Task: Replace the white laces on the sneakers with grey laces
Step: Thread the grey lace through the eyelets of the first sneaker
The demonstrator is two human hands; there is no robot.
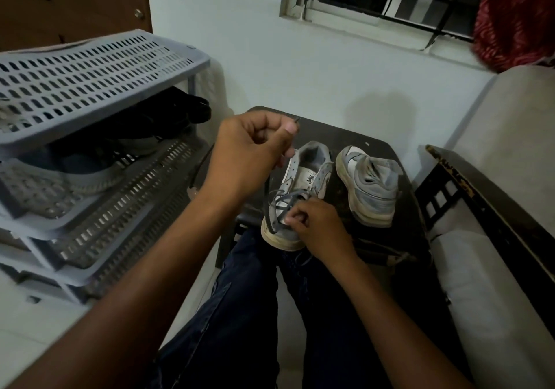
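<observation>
left hand (252,151) pinching grey lace (277,208) end, raised | right hand (318,226) seemingly pinching lace on near sneaker (297,196) | I see second sneaker (369,184) beside it

Grey-and-white sneakers (303,190) with off-white soles, dark grey lace (280,205), near-black stool (387,154), pale grey-blue slotted shoe rack (99,67), dark navy jeans (240,313), red patterned curtain (516,13), pale greenish-white wall (240,43).

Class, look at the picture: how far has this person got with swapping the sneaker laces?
Done: grey lace crosses the near sneaker's lower eyelets. In hand: left hand pulls the lace end up; right hand pinches the crossings. Left: its upper eyelets, and possibly the other sneaker, whose lacing I cannot see.
</observation>
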